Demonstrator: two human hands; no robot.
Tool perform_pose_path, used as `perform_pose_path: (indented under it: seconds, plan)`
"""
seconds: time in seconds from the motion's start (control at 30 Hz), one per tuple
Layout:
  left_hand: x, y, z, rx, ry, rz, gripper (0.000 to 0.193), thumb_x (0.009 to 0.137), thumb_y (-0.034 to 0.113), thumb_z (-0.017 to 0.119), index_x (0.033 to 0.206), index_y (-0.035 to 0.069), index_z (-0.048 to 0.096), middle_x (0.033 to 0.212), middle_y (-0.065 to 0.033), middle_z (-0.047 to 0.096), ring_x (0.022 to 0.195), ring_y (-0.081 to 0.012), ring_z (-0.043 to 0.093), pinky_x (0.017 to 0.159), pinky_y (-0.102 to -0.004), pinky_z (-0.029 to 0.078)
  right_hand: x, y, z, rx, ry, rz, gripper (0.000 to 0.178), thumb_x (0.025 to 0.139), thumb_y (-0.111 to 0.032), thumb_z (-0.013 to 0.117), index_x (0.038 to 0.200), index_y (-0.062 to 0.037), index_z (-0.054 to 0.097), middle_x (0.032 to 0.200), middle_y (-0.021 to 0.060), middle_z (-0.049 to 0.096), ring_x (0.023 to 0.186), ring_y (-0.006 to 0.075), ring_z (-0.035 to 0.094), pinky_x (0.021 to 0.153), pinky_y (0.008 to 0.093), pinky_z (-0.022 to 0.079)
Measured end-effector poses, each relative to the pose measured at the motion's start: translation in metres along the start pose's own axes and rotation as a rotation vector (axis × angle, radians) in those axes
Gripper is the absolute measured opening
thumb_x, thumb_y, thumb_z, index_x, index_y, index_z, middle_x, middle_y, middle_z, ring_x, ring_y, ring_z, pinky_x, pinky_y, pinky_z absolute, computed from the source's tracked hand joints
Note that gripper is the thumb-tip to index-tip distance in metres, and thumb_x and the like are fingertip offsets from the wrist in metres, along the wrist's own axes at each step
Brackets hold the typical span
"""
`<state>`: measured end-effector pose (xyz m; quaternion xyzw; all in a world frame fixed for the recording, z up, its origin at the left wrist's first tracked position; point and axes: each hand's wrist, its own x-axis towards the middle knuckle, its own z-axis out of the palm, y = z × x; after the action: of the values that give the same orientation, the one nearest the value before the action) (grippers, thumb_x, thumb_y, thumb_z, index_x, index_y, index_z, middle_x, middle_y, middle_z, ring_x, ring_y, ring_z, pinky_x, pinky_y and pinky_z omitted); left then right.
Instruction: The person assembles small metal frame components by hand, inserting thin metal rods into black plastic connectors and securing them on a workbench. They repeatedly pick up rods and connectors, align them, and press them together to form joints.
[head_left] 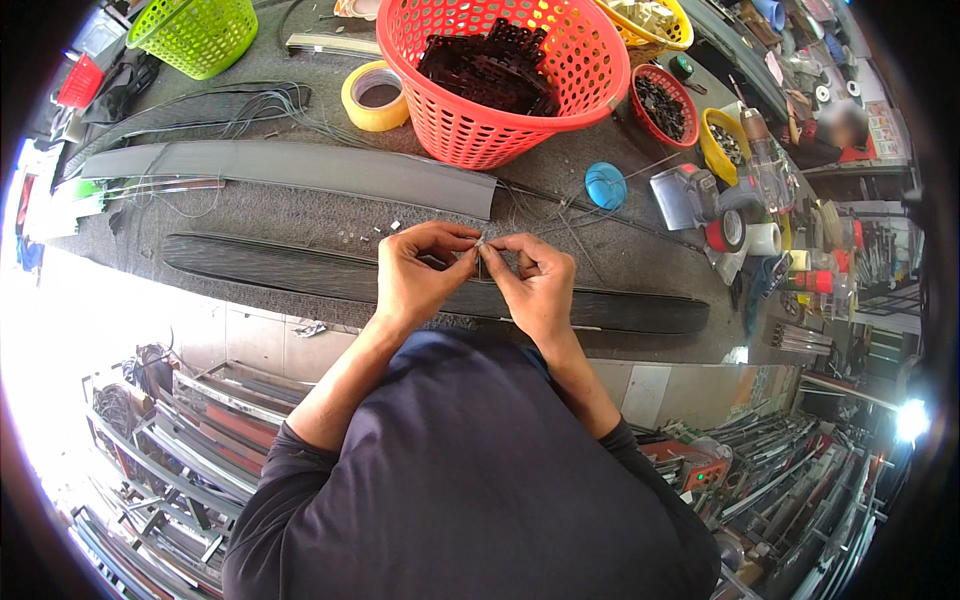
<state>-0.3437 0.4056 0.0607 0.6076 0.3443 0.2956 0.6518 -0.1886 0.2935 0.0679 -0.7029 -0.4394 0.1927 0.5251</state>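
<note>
My left hand (422, 278) and my right hand (535, 285) meet at the fingertips, thumbs and forefingers pinched together. Between them is a tiny pale piece, too small to name. Under both hands lies a long, dark, finely pleated strip (270, 262) with rounded ends, along the bench's near edge. A few small white bits (394, 226) are scattered just beyond my left hand. Farther back a flat grey strip (330, 170) stretches to the left, with thin grey cords (265, 110) tangled behind it. More thin cords spread out beyond my right hand.
A red basket (480, 150) of black plastic parts stands on the grey bench, beside a yellow tape roll (376, 96). A green basket (205, 40) is at the far left. Rightward are a blue round object (605, 186), a cordless drill (765, 145) and small bins. Racks of metal profiles (190, 430) flank me.
</note>
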Motion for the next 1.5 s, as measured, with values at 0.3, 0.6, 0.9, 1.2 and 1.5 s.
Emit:
perform_pose_path:
  seconds: [0.3, 0.6, 0.9, 1.2, 1.5]
  plan:
    - [0.0, 0.007, -0.009, 0.286, -0.034, 0.156, 0.015, 0.092, 0.003, 0.087, 0.107, 0.002, 0.09, 0.114, -0.0077, 0.089, 0.074, -0.0081, 0.077, 0.068, -0.0245, 0.062, 0.001, 0.0, -0.003, -0.045, -0.071, 0.094, 0.013, 0.095, -0.008, 0.092, 0.106, -0.0025, 0.085, 0.07, -0.0054, 0.053, 0.064, 0.0033, 0.041, 0.056, 0.027, 0.032]
    - [0.0, 0.02, -0.015, 0.302, -0.009, 0.211, 0.014, 0.089, 0.003, 0.087, 0.102, 0.003, 0.09, 0.11, -0.0078, 0.089, 0.068, -0.0085, 0.075, 0.064, -0.0254, 0.06, 0.005, -0.008, -0.002, -0.316, -0.005, -0.28, 0.033, 0.089, -0.005, 0.093, 0.12, -0.0047, 0.082, 0.104, 0.0097, 0.075, 0.106, 0.0295, 0.076, 0.091, 0.0405, 0.06]
    - [0.001, 0.008, -0.013, 0.139, 0.09, -0.001, 0.015, 0.099, 0.007, 0.086, 0.112, 0.0, 0.088, 0.093, -0.0018, 0.085, 0.069, -0.0022, 0.068, 0.063, -0.0213, 0.053, 0.006, -0.001, -0.004, 0.035, -0.19, -0.04, 0.01, 0.103, -0.008, 0.083, 0.109, -0.002, 0.077, 0.09, 0.0053, 0.076, 0.079, 0.0144, 0.068, 0.073, 0.0306, 0.051]
    - [0.006, -0.001, -0.018, 0.238, 0.084, -0.16, 0.018, 0.093, 0.012, 0.09, 0.109, 0.005, 0.089, 0.09, -0.0048, 0.084, 0.066, -0.0067, 0.069, 0.061, -0.0263, 0.054, 0.011, 0.003, -0.017, 0.103, -0.171, 0.038, 0.014, 0.106, -0.012, 0.081, 0.108, 0.0011, 0.077, 0.087, 0.0044, 0.076, 0.071, 0.0084, 0.061, 0.064, 0.0301, 0.048]
    - [0.009, 0.021, -0.007, 0.442, -0.071, 0.392, 0.018, 0.09, 0.005, 0.088, 0.108, 0.006, 0.089, 0.113, -0.0104, 0.085, 0.069, -0.0208, 0.076, 0.069, -0.0346, 0.063, 0.013, 0.0, -0.023, 0.0, -0.256, 0.09, 0.013, 0.108, -0.012, 0.082, 0.111, 0.0012, 0.078, 0.095, 0.0048, 0.079, 0.084, 0.0085, 0.069, 0.076, 0.0289, 0.056]
